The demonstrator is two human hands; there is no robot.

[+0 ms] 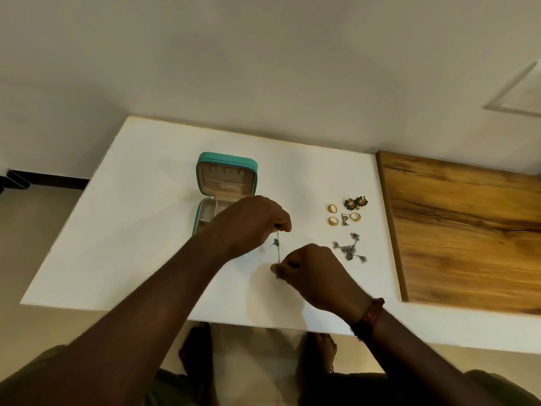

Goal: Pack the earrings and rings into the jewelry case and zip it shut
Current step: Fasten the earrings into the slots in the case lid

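While both hands pinch a thin silver chain [278, 249] taut, jewelry case [224, 189] sits open behind.
Left hand [251, 222] fingers hold top end, right hand [311, 269] bottom; rings [333, 214] and earrings [356, 202] unpacked on worktop [146, 230], right. Risk: chain slips, tangles.

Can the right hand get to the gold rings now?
Probably not yet. The right hand and left hand are both pinching a silver chain stretched between them. The gold rings lie uncovered on the white table nearby, so nothing else blocks them.
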